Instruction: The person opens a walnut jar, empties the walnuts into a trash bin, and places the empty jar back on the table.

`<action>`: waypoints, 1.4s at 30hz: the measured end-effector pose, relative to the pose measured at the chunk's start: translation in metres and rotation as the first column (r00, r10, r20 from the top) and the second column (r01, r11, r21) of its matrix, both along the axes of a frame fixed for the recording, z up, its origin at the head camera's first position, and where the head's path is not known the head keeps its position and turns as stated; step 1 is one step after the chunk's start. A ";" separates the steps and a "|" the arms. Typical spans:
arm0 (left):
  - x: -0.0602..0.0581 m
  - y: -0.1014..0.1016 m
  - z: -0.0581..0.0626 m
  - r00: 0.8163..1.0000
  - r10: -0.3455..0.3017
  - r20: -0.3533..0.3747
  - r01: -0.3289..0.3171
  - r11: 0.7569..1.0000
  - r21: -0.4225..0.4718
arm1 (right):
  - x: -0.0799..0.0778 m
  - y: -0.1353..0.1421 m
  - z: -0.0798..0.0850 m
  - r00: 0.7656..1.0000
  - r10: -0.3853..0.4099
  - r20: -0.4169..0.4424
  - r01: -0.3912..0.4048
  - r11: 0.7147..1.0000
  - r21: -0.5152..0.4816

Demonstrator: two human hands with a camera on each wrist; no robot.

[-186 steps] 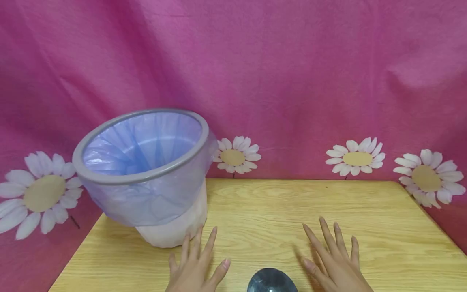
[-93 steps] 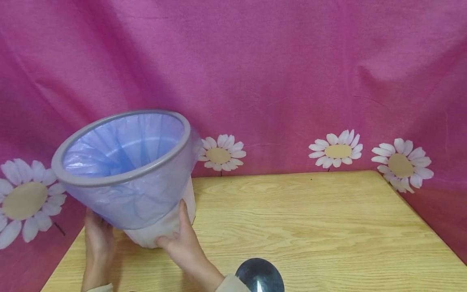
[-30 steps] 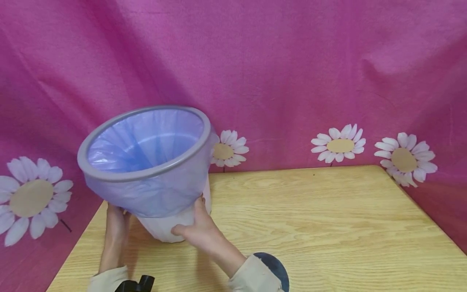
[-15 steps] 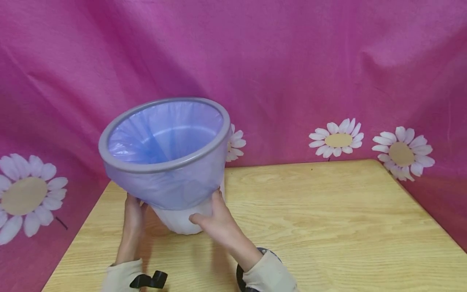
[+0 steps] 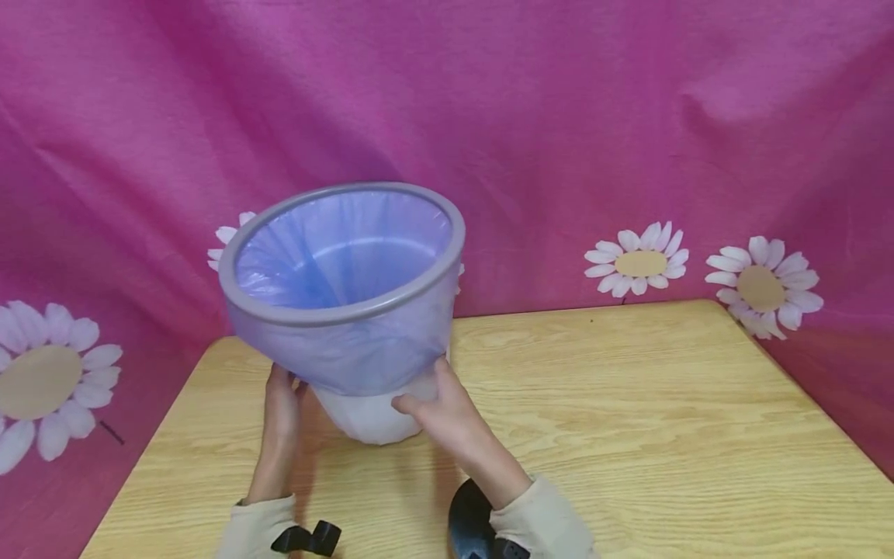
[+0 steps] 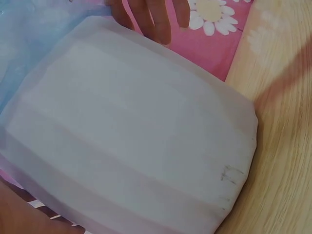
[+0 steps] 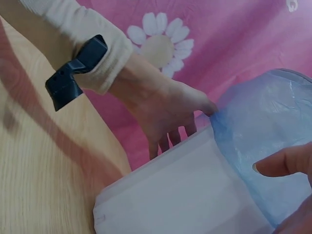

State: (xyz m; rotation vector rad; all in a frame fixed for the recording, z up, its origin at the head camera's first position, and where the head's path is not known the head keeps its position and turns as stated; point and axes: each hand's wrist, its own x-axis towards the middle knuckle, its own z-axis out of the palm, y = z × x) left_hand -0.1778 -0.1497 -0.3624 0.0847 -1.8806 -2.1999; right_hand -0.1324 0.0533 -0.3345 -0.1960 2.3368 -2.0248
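Observation:
A white plastic trash can (image 5: 373,419) stands tilted over the left middle of the table, its base at or close over the wood. A bluish-purple bag liner (image 5: 356,353) is folded over its top, and a grey ring (image 5: 349,314) runs around the mouth. My left hand (image 5: 282,411) holds the left side just under the liner; its fingers are partly hidden behind the can. My right hand (image 5: 450,415) grips the right side, thumb on the front and fingers behind. The right wrist view shows the left hand (image 7: 165,109) against the can's far side.
A dark glossy round object (image 5: 466,516) lies at the table's front, partly covered by the right sleeve (image 5: 545,516). The wooden table (image 5: 628,419) reaches back to a pink curtain (image 5: 545,155) printed with white flowers. A black wrist mount (image 5: 307,538) sits on the left cuff.
Both hands, first spread flat over the table, have taken hold of the trash can. They have shifted it right toward the middle, and the right sleeve now covers part of the dark round object.

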 end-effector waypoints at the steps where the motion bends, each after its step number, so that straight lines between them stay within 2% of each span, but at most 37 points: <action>1: -0.001 0.002 0.000 1.000 -0.008 0.007 0.008 1.000 -0.004 | 0.000 0.002 0.000 1.000 -0.003 0.005 0.004 1.000 -0.006; 6: -0.001 0.010 -0.001 0.999 -0.047 0.013 0.047 0.998 -0.051 | 0.000 0.010 0.000 1.000 -0.027 -0.005 0.027 0.999 -0.033; 13: 0.000 0.023 -0.003 0.999 -0.047 0.004 0.047 0.993 -0.104 | -0.001 0.023 -0.001 0.998 -0.060 0.005 0.061 0.996 -0.060; 19: -0.002 0.032 -0.003 0.998 -0.059 0.012 0.060 0.992 -0.113 | -0.003 0.033 -0.001 0.994 -0.105 0.028 0.106 0.994 -0.040; 25: -0.005 0.042 -0.006 0.996 -0.088 -0.027 0.083 0.984 -0.156 | -0.004 0.044 -0.001 0.990 -0.137 0.044 0.139 0.990 -0.028; 28: -0.007 0.048 -0.007 0.995 -0.086 -0.059 0.067 0.962 -0.265 | -0.004 0.050 -0.001 0.987 -0.154 0.053 0.155 0.987 -0.033; 29: -0.007 0.051 -0.008 0.994 -0.088 -0.069 0.065 0.959 -0.277 | -0.003 0.053 -0.001 0.986 -0.157 0.055 0.159 0.987 -0.033; 33: -0.007 0.057 -0.010 0.991 -0.062 -0.121 0.006 0.910 -0.415 | -0.004 0.061 0.000 0.985 -0.161 0.066 0.164 0.985 -0.052; 36: -0.006 0.062 -0.012 0.990 -0.042 -0.133 -0.019 0.901 -0.434 | -0.004 0.067 0.000 0.985 -0.163 0.058 0.167 0.984 -0.058; 42: -0.003 0.070 -0.012 0.988 -0.018 -0.151 -0.050 0.898 -0.438 | -0.004 0.077 -0.001 0.983 -0.177 0.054 0.180 0.982 -0.061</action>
